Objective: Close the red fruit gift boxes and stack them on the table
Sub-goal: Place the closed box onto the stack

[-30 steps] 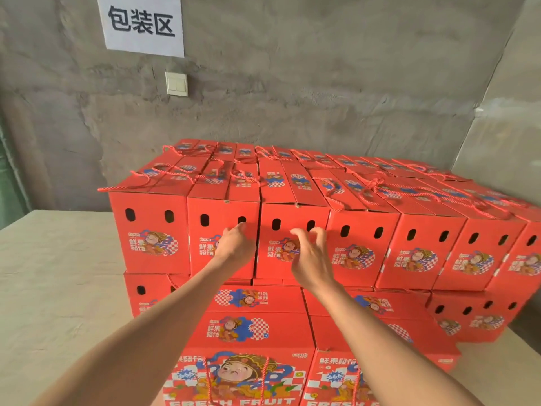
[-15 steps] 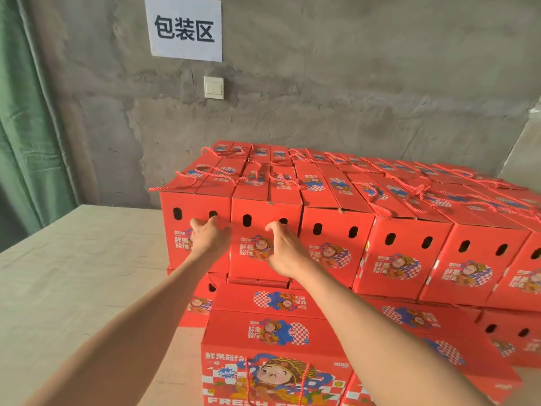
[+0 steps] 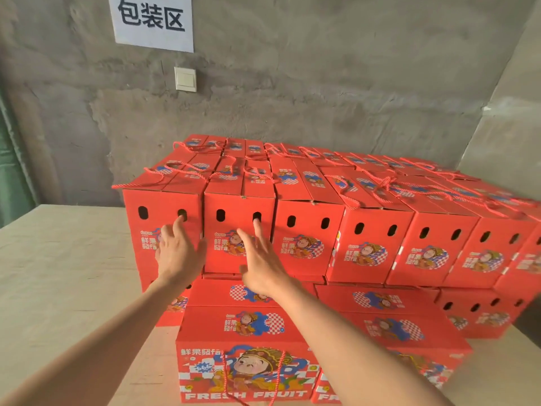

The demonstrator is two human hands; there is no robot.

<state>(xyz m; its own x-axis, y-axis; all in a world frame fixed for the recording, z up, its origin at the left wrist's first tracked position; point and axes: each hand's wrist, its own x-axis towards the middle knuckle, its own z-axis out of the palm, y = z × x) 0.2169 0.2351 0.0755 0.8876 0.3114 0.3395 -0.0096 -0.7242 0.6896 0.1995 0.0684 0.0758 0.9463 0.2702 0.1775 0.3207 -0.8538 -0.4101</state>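
Table (image 3: pixel 58 273) (pale wood), concrete wall (image 3: pixel 322 83)

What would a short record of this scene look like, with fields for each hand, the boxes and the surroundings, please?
Left hand: fingers straight, index fingertip at the right vent hole of the leftmost top-row box
Right hand: fingers spread, index fingertip at the right hole of the second top-row box
Stack: closed red boxes, at least two layers, rope handles on top
Surface: pale table
Wall: paper sign, light switch
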